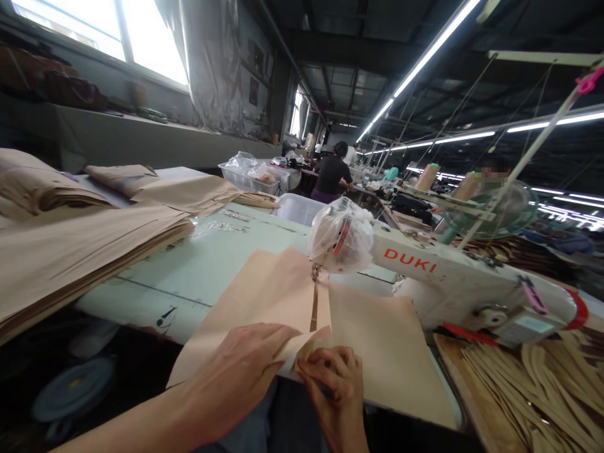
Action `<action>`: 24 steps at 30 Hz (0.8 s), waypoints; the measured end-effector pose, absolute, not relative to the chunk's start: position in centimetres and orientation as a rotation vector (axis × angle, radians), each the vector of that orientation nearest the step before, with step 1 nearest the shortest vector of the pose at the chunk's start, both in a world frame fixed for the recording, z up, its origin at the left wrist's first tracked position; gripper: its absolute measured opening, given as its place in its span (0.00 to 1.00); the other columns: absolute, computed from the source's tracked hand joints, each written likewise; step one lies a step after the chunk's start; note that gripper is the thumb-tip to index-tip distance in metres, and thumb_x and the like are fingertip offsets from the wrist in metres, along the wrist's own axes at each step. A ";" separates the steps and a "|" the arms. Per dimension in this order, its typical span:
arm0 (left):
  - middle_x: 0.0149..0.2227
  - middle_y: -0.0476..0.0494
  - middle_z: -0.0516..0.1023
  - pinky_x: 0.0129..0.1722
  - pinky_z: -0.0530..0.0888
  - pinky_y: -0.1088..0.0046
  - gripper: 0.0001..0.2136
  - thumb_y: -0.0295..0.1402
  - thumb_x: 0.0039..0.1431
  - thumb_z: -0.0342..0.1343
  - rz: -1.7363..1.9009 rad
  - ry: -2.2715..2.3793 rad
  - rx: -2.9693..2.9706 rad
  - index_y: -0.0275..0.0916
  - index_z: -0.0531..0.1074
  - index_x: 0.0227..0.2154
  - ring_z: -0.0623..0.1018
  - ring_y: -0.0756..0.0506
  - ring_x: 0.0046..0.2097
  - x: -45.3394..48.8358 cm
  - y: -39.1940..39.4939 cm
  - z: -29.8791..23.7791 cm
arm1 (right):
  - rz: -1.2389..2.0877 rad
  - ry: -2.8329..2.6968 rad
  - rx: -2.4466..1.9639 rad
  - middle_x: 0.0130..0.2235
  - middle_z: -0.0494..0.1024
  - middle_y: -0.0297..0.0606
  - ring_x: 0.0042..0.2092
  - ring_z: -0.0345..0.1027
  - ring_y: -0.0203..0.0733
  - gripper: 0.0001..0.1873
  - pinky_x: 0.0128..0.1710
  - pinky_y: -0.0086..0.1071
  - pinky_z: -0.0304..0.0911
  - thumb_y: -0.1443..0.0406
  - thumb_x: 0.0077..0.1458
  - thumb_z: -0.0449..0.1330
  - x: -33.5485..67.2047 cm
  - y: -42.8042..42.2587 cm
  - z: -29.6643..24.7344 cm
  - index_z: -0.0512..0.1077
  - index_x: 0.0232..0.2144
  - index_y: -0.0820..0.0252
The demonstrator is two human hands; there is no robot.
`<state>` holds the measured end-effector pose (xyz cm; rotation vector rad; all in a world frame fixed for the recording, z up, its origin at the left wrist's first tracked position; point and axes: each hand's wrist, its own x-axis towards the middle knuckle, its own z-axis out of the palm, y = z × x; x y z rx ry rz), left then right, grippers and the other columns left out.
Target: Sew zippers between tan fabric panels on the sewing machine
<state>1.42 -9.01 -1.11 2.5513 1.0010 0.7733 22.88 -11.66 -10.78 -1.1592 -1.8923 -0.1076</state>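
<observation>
A tan fabric panel lies under the sewing machine's needle and presser foot. A narrow slit with a brown strip in it runs from the presser foot toward me. My left hand is closed on the panel's near edge, left of the slit, thumb and fingers pressed together. Close beside it, my right hand pinches a folded-up bit of the same panel, with its fingers curled. The panel's right part lies flat on the table beneath the machine arm. Clear plastic wraps the machine head.
Stacked tan panels cover the table's left side. Small metal pieces lie behind the panel. Tan strips fill a wooden board at right. Plastic bins stand beyond the table. A person in black works farther back.
</observation>
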 end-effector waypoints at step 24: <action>0.57 0.47 0.77 0.70 0.49 0.72 0.17 0.19 0.64 0.46 0.906 0.531 3.263 0.35 0.72 0.52 0.73 0.50 0.60 1.0 -8.1 -6.8 | -0.517 -1.991 -1.093 0.44 0.80 0.40 0.42 0.70 0.47 0.10 0.45 0.44 0.64 0.73 0.63 0.54 24.3 -12.4 -14.3 0.75 0.34 0.61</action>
